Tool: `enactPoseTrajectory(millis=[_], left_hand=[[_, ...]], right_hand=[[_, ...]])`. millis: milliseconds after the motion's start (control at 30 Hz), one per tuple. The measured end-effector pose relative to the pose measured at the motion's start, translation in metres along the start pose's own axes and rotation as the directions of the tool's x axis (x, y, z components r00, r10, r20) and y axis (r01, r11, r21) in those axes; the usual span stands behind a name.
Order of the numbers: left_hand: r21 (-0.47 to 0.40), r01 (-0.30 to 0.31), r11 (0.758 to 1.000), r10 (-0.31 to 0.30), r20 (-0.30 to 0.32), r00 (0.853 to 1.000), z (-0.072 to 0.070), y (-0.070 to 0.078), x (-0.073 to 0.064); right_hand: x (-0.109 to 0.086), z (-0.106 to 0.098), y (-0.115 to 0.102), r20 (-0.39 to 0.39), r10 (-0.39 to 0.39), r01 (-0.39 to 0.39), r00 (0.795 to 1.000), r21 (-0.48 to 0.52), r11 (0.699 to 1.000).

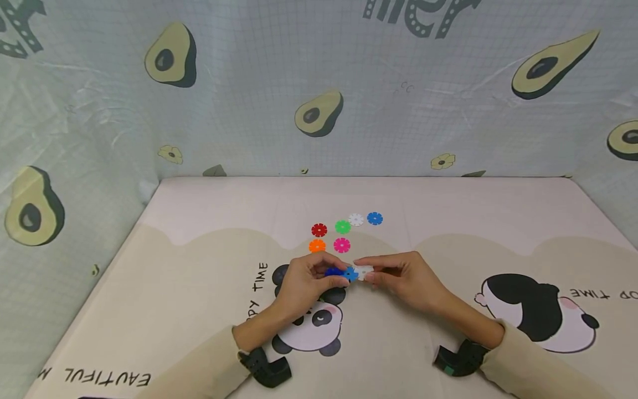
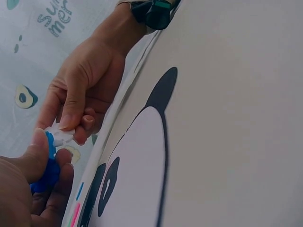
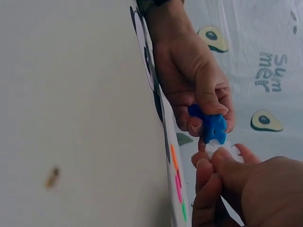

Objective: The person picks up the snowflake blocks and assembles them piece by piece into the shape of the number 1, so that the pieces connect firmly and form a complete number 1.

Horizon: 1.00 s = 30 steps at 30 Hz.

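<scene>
Above the panda print, my left hand pinches a dark blue notched disc and a lighter blue notched disc that are joined together. From the other side my right hand pinches a white notched disc between thumb and fingers. The white disc's edge meets the light blue one, as the right wrist view shows with the white disc right below the light blue disc. In the left wrist view, fingers hide part of the dark blue disc.
Beyond my hands several loose notched discs lie flat: red, green, white, blue, orange and pink. The printed tablecloth runs back to an avocado-patterned curtain.
</scene>
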<state>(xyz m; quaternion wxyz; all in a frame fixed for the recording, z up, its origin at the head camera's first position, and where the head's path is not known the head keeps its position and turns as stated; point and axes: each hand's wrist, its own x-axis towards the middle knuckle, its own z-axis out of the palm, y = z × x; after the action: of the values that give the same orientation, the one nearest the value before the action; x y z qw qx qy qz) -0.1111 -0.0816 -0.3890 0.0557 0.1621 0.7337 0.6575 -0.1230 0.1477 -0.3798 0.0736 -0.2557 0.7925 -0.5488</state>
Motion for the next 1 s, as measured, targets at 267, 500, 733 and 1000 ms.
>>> enactPoseTrajectory(millis=[267,500,733,1000], left_hand=[[0.021,-0.013,1.000,0.013,-0.003,1.000,0.001,0.001,-0.001],[0.003,-0.040,0.999,0.040,0.004,0.999,0.001,-0.002,0.000],[-0.004,-0.054,0.999,0.054,0.003,0.999,0.001,-0.001,0.000],[0.007,-0.023,1.000,0.023,0.016,1.000,0.001,-0.002,0.000]], right_hand=[[-0.001,0.003,-0.002,-0.012,-0.028,0.028,1.000,-0.006,1.000],[0.000,0.000,-0.002,-0.023,0.011,-0.013,1.000,-0.075,0.997],[0.002,-0.008,-0.001,-0.020,0.015,-0.017,1.000,-0.126,0.992],[0.002,-0.011,0.001,-0.011,-0.003,0.002,1.000,-0.106,0.994]])
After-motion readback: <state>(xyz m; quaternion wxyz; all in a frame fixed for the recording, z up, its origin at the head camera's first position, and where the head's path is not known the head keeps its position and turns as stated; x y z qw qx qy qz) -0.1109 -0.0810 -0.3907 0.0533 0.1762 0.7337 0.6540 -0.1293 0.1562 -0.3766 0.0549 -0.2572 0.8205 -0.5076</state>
